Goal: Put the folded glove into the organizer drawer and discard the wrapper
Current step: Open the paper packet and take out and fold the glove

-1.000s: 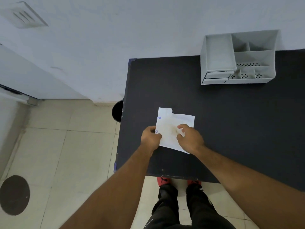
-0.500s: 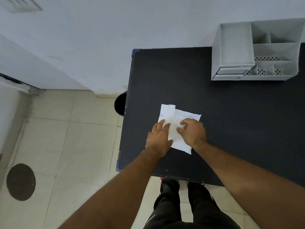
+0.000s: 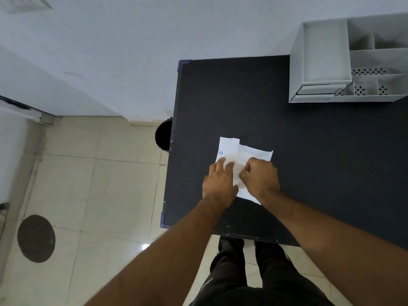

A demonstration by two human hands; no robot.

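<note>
A white paper wrapper (image 3: 254, 153) with blue print lies on the black table (image 3: 320, 164), near its front left part. A faint yellowish patch, perhaps the folded glove (image 3: 236, 171), shows in its middle between my hands. My left hand (image 3: 218, 182) rests on the wrapper's left side with fingers stretched out, pinning it down. My right hand (image 3: 261, 176) has its fingers curled and pinches the paper at the middle. The grey organizer (image 3: 298, 62) stands at the table's back right; its small drawer (image 3: 318, 90) at the bottom front looks pushed in.
A black bin (image 3: 163, 135) stands on the tiled floor against the table's left edge. The organizer has several open compartments, some with perforated floors. A white wall runs behind the table. My legs and shoes show below the front edge.
My left hand has gone from gripping the wrapper's left edge to lying over it with fingers out. My right hand has curled tighter at the middle. The wrapper stays in place.
</note>
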